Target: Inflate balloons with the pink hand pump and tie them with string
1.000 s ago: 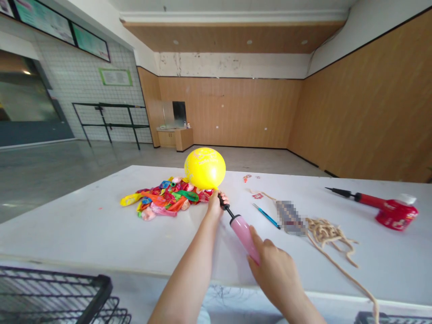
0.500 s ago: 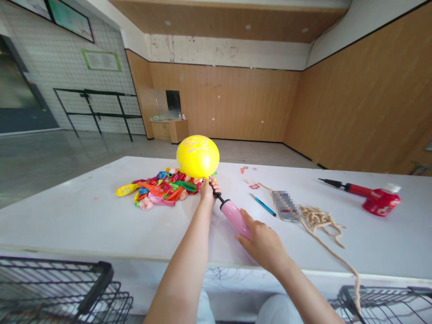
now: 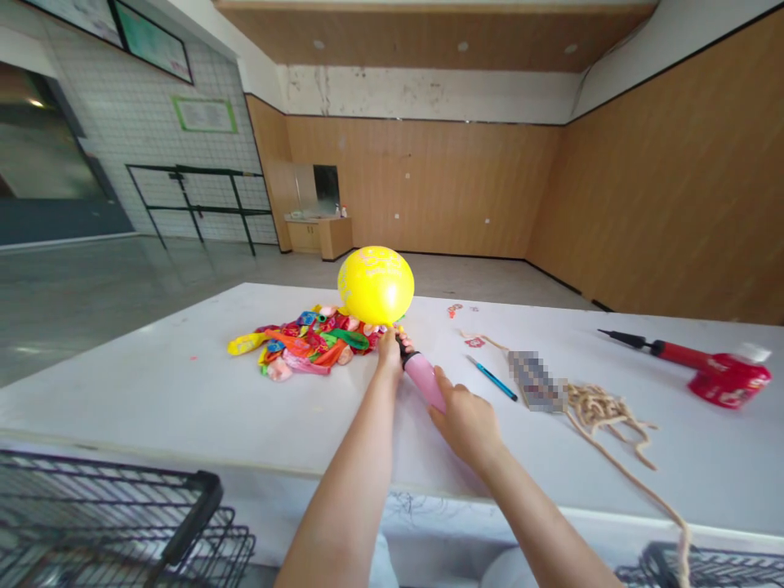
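A yellow printed balloon (image 3: 376, 286), partly inflated, sits above my left hand (image 3: 390, 347). That hand is closed around the balloon's neck and the black front end of a pink balloon pump (image 3: 425, 380). My right hand (image 3: 466, 415) wraps around the pump's pink barrel. The barrel is pushed up close to my left hand, so little of the black rod shows. Just left of the balloon, a pile of uninflated balloons (image 3: 306, 343) in many colours lies on the white table (image 3: 202, 416).
Right of my hands lie a blue pen (image 3: 493, 378), a blurred flat object (image 3: 536, 380) and coiled beige rope (image 3: 603, 407) trailing over the front edge. Farther right are a red pump (image 3: 679, 354) and a red bottle (image 3: 728, 380). Black wire baskets (image 3: 196, 490) stand in front.
My right hand has pushed the pink barrel forward toward my left hand, covering most of the black rod. The whole view has shifted slightly, moving things rightward in the picture.
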Available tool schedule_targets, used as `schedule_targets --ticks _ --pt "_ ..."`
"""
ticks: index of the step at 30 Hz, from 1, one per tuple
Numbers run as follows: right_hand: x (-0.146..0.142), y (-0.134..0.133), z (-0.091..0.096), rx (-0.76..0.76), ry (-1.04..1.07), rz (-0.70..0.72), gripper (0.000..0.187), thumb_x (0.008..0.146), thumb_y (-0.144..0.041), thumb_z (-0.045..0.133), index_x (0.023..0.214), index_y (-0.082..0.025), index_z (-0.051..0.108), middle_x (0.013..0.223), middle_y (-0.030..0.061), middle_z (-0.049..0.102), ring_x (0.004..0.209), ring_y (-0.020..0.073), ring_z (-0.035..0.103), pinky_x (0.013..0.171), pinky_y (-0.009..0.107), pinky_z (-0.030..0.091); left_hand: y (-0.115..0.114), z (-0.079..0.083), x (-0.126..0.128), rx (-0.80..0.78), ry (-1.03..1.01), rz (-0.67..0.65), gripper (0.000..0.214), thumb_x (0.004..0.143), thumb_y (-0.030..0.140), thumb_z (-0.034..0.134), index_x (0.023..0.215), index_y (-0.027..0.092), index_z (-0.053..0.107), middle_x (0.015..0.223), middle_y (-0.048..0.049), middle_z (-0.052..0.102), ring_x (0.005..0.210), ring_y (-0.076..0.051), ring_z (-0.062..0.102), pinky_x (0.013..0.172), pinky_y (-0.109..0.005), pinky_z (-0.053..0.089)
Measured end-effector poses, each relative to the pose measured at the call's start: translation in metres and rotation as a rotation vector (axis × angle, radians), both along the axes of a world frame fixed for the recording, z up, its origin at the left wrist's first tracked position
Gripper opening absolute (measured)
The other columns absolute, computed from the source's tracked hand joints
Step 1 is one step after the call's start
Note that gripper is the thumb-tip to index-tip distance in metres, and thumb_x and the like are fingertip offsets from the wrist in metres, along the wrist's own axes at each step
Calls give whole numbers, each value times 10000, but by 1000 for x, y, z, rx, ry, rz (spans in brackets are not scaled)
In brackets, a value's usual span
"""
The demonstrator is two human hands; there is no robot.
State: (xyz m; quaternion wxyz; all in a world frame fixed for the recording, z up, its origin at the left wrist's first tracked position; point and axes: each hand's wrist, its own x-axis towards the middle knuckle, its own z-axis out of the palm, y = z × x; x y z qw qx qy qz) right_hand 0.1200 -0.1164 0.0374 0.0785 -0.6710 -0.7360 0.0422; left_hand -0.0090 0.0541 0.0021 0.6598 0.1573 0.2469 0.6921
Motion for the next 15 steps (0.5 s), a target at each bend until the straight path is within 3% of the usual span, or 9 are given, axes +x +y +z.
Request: schedule_targets --ticks 6,15 --pt "-3 5 -4 -12 28 34 691 891 -381 524 1499 -246 226 1092 153 665 952 251 676 770 326 477 -4 2 -1 11 48 36 151 764 210 566 720 191 423 495 83 372 325 -27 308 325 -144 189" --pt "52 -57 -3 -94 56 45 606 920 -309 464 1461 -87 307 1159 204 648 1037 294 644 816 362 478 2 6 -4 -63 -29 18 210 807 174 534 696 201 358 511 80 360 327 -28 302 327 -141 170"
